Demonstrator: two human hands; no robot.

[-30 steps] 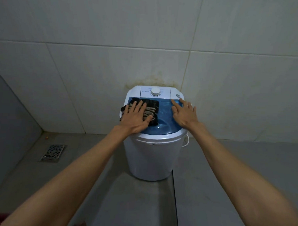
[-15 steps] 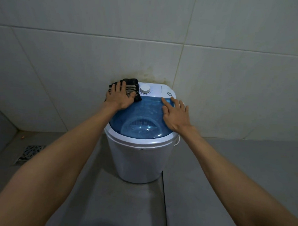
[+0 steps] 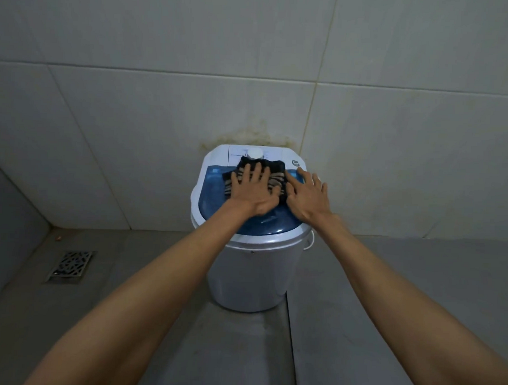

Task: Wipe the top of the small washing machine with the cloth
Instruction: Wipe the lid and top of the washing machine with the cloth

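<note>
A small white washing machine (image 3: 249, 279) with a translucent blue lid (image 3: 214, 196) stands on the floor against the tiled wall. A dark cloth with pale stripes (image 3: 276, 176) lies on the rear middle of the lid, just below the white dial (image 3: 255, 153). My left hand (image 3: 254, 192) presses flat on the cloth with fingers spread. My right hand (image 3: 308, 196) rests flat on the lid's right side, touching the cloth's right edge, fingers apart and holding nothing.
A metal floor drain (image 3: 70, 267) sits in the grey floor to the left. The tiled wall (image 3: 394, 140) is directly behind the machine, with a brownish stain above it. A white cord loop (image 3: 311, 243) hangs at the machine's right side.
My left hand has slid the cloth from the rear left corner of the top rightward to the middle of the lid. The right hand has stayed on the right side.
</note>
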